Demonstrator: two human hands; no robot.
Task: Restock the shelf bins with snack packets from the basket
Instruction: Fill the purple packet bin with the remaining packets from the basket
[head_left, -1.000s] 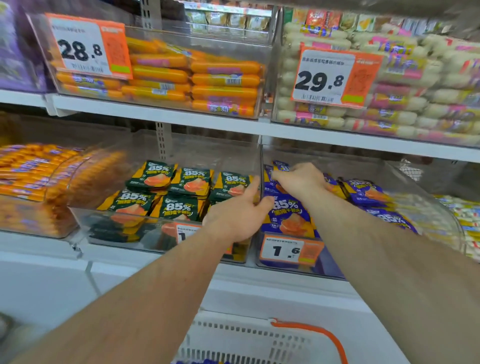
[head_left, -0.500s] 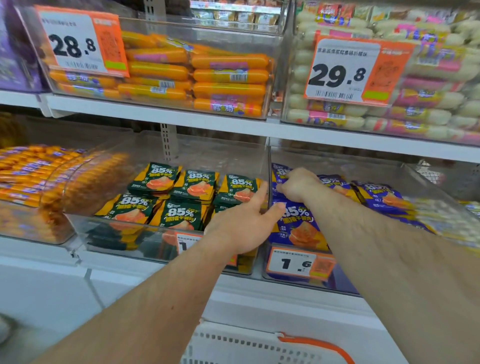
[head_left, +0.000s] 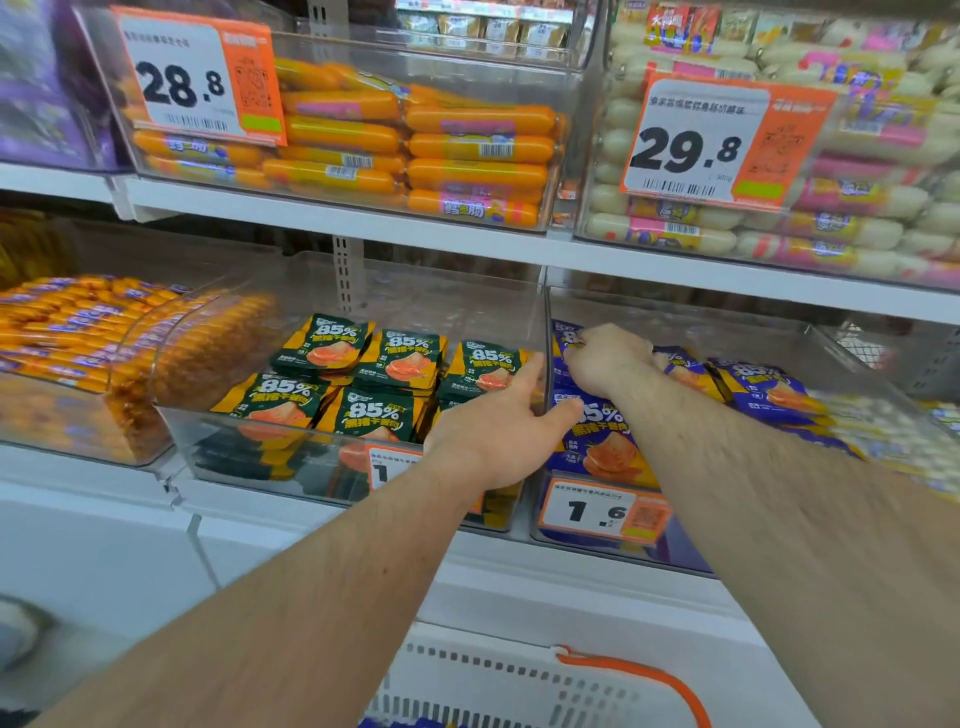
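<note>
Lower shelf, far left: clear plastic bin (head_left: 78, 415) of orange stick sausages, blurred.

Next: clear plastic bin of green packets (head_left: 311, 467), holding green-and-yellow foil snack packets marked 85% (head_left: 374, 415) in overlapping rows.

Left hand (head_left: 498, 436): thumb and fingers spread either side of the clear divider wall between this bin and the next, gripping that wall; no packet in it.

Clear plastic bin of blue packets (head_left: 685, 551), orange-and-white price tag 1.6 (head_left: 602, 512) on its front: blue-and-yellow foil snack packets marked 85% (head_left: 602, 441) piled inside.

Right hand (head_left: 605, 358): fingers curled down on a blue packet at the rear left of that bin.

Bottom edge: white perforated plastic basket (head_left: 493, 680) with orange handle, below the shelf; a strip of blue shows inside.
</note>
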